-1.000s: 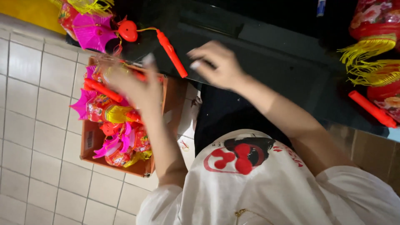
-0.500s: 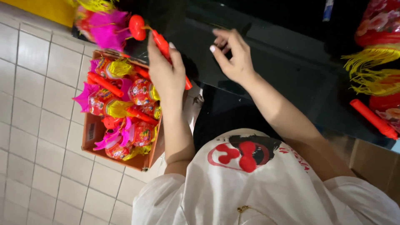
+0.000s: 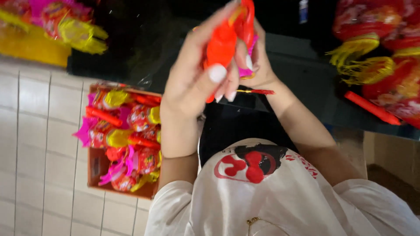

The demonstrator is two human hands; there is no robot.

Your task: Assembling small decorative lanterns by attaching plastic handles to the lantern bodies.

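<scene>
- Orange plastic toy (image 3: 222, 43) raised in front of the chest, above the dark table (image 3: 306, 91).
- Left hand (image 3: 192, 83) wrapped around the toy, white-painted thumbnail pressed on its lower part.
- Right hand (image 3: 256, 65) just behind, fingers closed on the toy's red upper piece; thin red-tipped stick (image 3: 256, 91) poking out below.
- Cardboard box (image 3: 94, 168) of bright lanterns on the tiled floor (image 3: 39, 131), beside the left forearm.
- Red lanterns with yellow tassels (image 3: 363, 57) and a red handle (image 3: 372, 108) on the table, well apart at right.
</scene>
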